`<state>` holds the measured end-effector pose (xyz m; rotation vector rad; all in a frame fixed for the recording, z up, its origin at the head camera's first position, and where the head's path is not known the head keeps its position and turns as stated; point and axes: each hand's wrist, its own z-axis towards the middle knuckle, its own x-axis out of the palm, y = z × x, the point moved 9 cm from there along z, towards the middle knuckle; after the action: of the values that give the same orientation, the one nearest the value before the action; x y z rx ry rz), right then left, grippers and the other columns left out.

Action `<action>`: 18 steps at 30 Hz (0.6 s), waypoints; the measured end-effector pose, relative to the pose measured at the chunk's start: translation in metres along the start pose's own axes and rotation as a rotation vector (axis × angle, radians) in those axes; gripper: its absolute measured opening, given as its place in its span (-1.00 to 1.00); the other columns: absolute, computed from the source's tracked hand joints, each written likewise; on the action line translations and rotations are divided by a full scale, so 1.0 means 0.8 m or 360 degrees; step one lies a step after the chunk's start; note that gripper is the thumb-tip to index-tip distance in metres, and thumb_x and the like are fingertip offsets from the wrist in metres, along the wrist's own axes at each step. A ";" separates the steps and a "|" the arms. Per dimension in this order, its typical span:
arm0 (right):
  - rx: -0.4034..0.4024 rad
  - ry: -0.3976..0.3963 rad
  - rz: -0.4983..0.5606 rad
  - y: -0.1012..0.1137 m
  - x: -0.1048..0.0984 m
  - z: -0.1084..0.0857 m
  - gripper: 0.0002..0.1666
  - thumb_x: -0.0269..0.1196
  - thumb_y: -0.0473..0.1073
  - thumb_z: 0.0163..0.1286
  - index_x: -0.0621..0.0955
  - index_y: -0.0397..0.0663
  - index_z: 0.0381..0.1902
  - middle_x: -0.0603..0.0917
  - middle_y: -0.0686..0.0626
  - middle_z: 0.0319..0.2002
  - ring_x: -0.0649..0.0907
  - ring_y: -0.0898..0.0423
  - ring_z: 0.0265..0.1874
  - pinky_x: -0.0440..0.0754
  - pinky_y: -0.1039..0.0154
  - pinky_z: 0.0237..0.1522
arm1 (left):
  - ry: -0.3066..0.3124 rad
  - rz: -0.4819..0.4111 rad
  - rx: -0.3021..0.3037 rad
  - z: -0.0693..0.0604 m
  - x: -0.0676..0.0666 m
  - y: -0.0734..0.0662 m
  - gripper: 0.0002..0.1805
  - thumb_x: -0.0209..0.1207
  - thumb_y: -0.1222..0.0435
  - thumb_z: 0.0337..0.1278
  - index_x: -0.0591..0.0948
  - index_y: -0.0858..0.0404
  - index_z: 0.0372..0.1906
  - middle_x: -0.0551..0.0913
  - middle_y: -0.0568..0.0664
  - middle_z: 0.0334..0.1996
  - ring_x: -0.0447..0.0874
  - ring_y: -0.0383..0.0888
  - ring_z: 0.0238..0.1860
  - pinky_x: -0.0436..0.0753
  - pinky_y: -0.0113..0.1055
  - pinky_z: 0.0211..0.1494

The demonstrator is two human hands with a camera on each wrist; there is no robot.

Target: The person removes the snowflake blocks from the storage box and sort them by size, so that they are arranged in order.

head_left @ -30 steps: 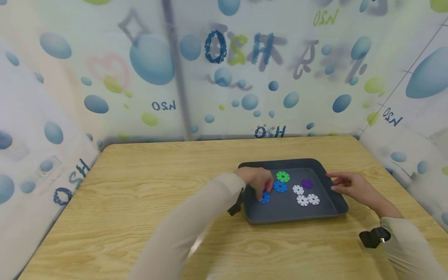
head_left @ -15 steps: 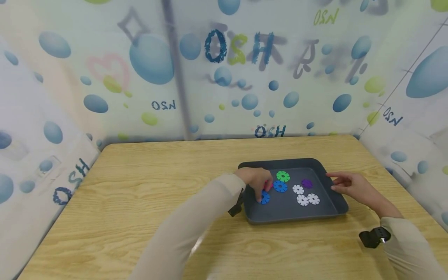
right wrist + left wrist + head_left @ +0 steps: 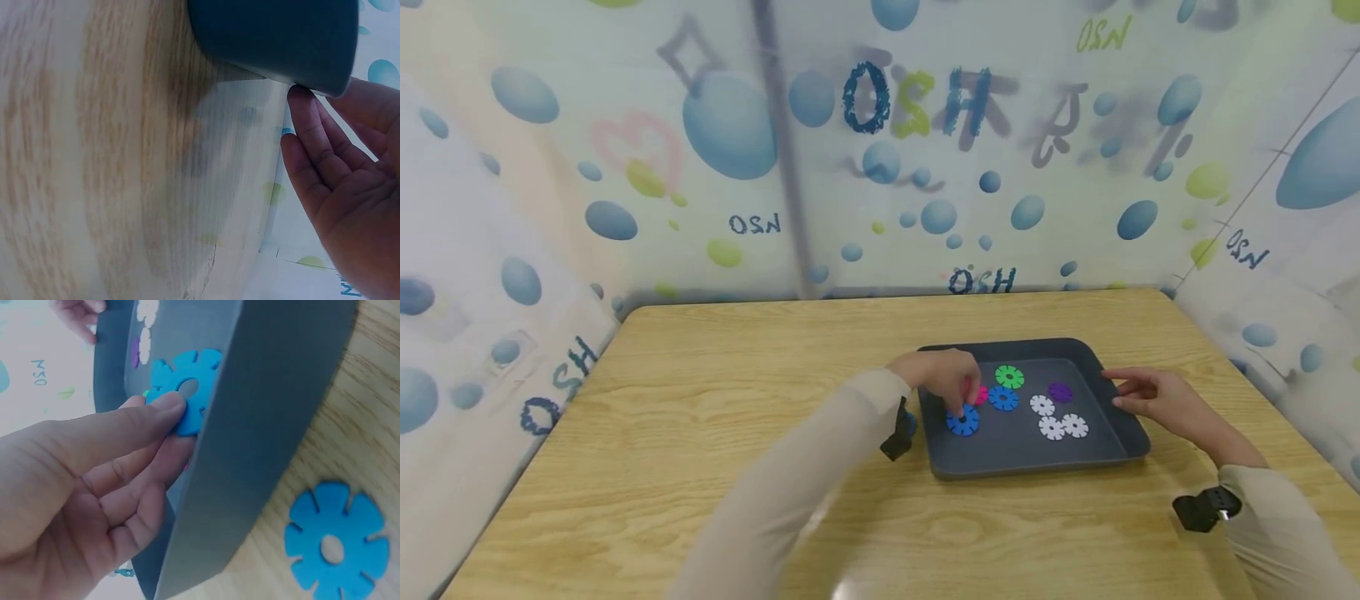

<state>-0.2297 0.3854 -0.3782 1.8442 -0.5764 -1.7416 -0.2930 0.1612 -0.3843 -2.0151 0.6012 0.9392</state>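
"Head view?"
"Left hand [image 3: 936, 373] pinches a blue disc [image 3: 964, 429], right of centre, in the tray [image 3: 1000, 450]; right hand [image 3: 1172, 408] touches the tray."
"Left wrist?"
"Pinched disc upper centre; second disc [image 3: 359, 544] on table [image 3: 325, 450], lower right."
"Right wrist?"
"Fingers [image 3: 317, 139] straight, right side."

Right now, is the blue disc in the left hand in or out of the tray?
In: the head view shows the disc surrounded by the tray.

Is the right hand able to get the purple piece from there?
Probably yes. The right hand touches the tray wall, and only that wall seems to stand between it and the purple piece. It may need to let go first.
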 end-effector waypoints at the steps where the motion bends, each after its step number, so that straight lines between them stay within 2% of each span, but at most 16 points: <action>1: 0.0001 0.0002 -0.0001 0.000 0.000 0.000 -0.44 0.24 -0.27 0.23 0.40 -0.42 0.15 0.55 -0.27 -0.17 0.56 0.11 -0.31 0.57 0.34 -0.37 | -0.0006 -0.0014 0.0017 -0.002 -0.001 0.000 -0.85 0.35 0.40 -0.11 0.58 0.20 -0.42 0.58 -0.09 -0.42 0.55 -0.23 -0.40 0.50 -0.44 -0.36; 9: 0.0018 0.0019 0.0006 0.002 0.000 0.001 -0.44 0.25 -0.28 0.22 0.40 -0.43 0.14 0.55 -0.27 -0.18 0.56 0.07 -0.31 0.57 0.34 -0.37 | -0.0111 -0.0093 0.0127 -0.027 -0.020 -0.004 -0.86 0.32 0.44 -0.09 0.60 0.23 -0.38 0.59 -0.11 -0.42 0.56 -0.23 -0.38 0.53 -0.46 -0.33; 14: 0.0014 0.0015 0.0000 0.001 0.001 0.002 -0.44 0.25 -0.28 0.22 0.40 -0.43 0.14 0.56 -0.23 -0.22 0.56 0.08 -0.33 0.57 0.34 -0.38 | -0.0177 -0.0162 0.0166 -0.053 -0.037 0.002 -0.87 0.31 0.44 -0.08 0.59 0.22 -0.40 0.58 -0.10 -0.43 0.54 -0.22 -0.39 0.53 -0.42 -0.33; 18: -0.0017 -0.0003 -0.0005 0.001 0.000 0.001 -0.45 0.26 -0.28 0.21 0.41 -0.44 0.13 0.57 -0.20 -0.24 0.57 0.17 -0.37 0.57 0.33 -0.40 | -0.0198 -0.0211 0.0151 -0.079 -0.046 0.015 -0.87 0.31 0.47 -0.10 0.60 0.27 -0.40 0.59 -0.08 -0.45 0.55 -0.19 -0.41 0.53 -0.40 -0.33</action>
<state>-0.2308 0.3850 -0.3775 1.8370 -0.5646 -1.7454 -0.2983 0.1053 -0.3358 -1.8726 0.4304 0.9310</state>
